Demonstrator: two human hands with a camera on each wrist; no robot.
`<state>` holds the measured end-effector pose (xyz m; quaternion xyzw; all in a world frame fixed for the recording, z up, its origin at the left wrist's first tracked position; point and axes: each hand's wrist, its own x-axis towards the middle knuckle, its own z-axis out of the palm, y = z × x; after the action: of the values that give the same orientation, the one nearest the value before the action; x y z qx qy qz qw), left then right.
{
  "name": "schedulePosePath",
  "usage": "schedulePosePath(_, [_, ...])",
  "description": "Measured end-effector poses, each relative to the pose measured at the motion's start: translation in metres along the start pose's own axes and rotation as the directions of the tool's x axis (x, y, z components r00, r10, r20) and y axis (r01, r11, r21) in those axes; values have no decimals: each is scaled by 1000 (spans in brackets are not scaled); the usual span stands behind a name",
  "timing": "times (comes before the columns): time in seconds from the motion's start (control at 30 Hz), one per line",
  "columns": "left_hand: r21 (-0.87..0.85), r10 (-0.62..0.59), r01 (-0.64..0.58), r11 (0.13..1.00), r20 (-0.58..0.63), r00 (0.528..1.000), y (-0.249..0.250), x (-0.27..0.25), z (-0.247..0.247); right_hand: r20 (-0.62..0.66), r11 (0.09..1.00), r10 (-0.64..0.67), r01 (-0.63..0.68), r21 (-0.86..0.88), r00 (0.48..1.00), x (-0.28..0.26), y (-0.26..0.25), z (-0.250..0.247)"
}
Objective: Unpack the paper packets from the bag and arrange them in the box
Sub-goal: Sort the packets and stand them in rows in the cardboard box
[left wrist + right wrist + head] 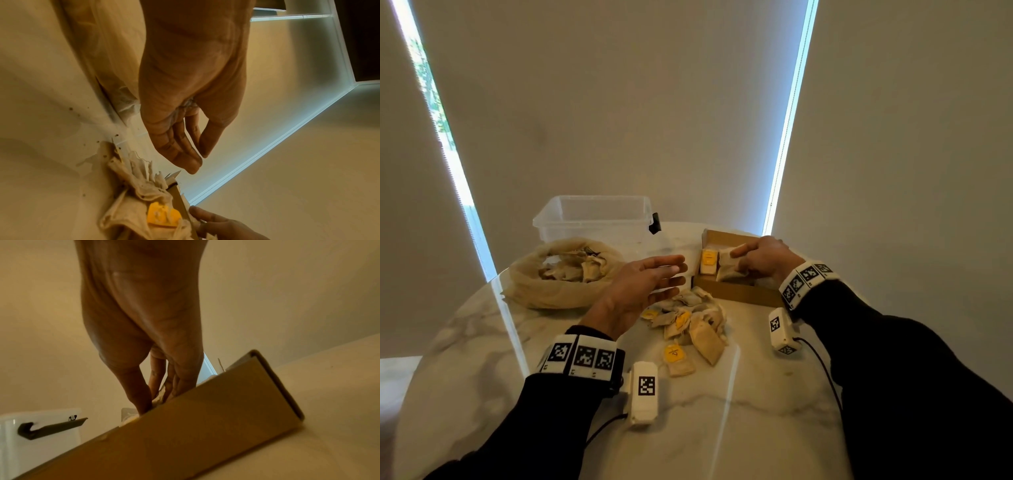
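Holding a beige paper packet (731, 269) over the open brown cardboard box (739, 294), the right hand (763, 258) pinches it between thumb and fingers; the packet's long axis runs roughly from the near wall of the box toward the far wall, tilted, with its lower end down inside.

- Box contents: one packet with a yellow label (709, 262) stands upright at the left end, just beside the held packet. The rest of the interior is hidden by the hand. In the right wrist view only the box's outer wall (185, 434) shows, with the fingers (135, 386) dipping behind its rim.
- Left hand (650, 284): fingers straight and apart, holding nothing, hovering above the loose heap of beige packets with yellow tags (693, 323) on the worktop, left of the box.
- Beige mesh fabric bag (565, 274): mouth rolled open, more packets inside, well left of the box; their number cannot be made out.
- Clear plastic tub with a black clip (599, 219): behind the bag, at the far edge.
- Round white marble worktop (722, 428): the near half is bare; the box sits near the far right rim.
- Wrist-camera units (642, 392) and dark sleeves cut off the lower corners.
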<state>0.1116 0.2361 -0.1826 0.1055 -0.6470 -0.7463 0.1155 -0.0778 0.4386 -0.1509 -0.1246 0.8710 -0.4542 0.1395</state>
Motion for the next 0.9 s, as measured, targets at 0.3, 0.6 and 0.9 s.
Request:
schedulePosePath(0.3, [15, -2, 2, 1000, -9, 1000, 1, -1, 1, -98, 954, -101, 69, -291, 990, 4, -2, -1])
schedulePosePath(0.6, [19, -4, 4, 1000, -7, 1000, 2, -3, 1, 32, 783, -249, 220, -581, 968, -1, -15, 8])
schedulePosePath(0.9, [1, 1, -1, 1000, -9, 1000, 1, -1, 0, 119, 753, -217, 244, -611, 969, 1, -8, 15])
